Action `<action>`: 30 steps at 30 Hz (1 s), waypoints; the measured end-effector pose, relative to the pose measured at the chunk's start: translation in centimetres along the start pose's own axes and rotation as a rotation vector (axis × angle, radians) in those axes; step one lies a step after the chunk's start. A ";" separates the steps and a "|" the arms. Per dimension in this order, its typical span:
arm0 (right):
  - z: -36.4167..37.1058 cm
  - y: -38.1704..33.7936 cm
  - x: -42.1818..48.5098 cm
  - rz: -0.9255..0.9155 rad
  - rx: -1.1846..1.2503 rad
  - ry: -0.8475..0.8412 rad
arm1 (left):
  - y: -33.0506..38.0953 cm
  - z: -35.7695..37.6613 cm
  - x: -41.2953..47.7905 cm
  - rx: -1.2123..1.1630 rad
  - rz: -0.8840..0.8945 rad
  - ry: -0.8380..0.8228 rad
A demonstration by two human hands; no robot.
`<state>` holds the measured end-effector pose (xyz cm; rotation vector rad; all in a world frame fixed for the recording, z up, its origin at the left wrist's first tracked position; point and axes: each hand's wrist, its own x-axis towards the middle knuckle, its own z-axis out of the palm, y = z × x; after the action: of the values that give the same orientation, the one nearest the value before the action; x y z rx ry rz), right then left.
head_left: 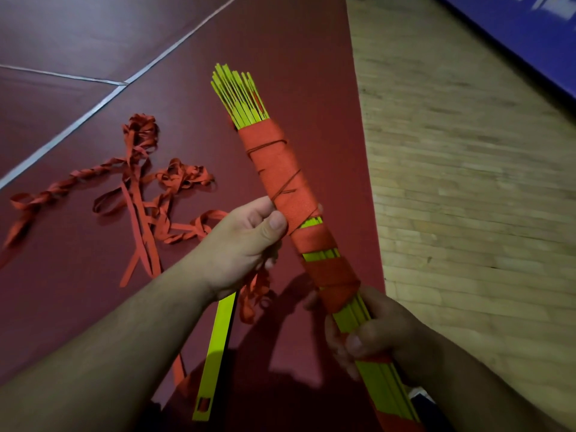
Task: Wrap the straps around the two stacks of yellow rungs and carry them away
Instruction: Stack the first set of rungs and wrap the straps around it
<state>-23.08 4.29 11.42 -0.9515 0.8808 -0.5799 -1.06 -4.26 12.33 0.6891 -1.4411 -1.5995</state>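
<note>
A bundle of yellow rungs (240, 92) is held up in front of me, slanting from upper left to lower right, with red strap (282, 169) wound around most of its length. My left hand (249, 238) pinches the strap against the bundle's middle. My right hand (367, 332) grips the bundle's lower part. A second stack of yellow rungs (216, 347) lies on the floor beneath my left forearm. Loose red strap (149, 194) lies tangled on the floor to the left and runs toward the second stack.
The floor under me is a dark red mat (93, 42) with white lines (93, 107). To the right is a wooden floor (467, 182), and a blue pad (514, 32) sits at the upper right corner.
</note>
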 end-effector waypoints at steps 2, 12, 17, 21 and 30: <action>-0.2 0.3 0.1 0.012 0.049 -0.079 | -0.3 0.5 0.1 0.022 -0.010 0.072; 2.0 0.3 1.5 -0.021 -0.615 0.486 | -0.6 2.0 0.3 0.123 -0.051 0.379; 0.8 -0.3 1.6 -0.085 -0.821 0.689 | -0.4 2.0 0.0 0.098 -0.062 0.303; 0.0 -1.0 1.3 -0.119 -0.697 0.613 | -0.4 1.7 -0.2 0.066 -0.058 0.249; 0.7 -1.5 0.7 -0.143 -0.067 0.301 | 0.0 0.9 0.2 0.080 -0.017 0.161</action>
<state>-22.17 3.37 12.64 -1.0087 1.1115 -0.8352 -1.89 -4.03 12.53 0.8591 -1.3897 -1.4698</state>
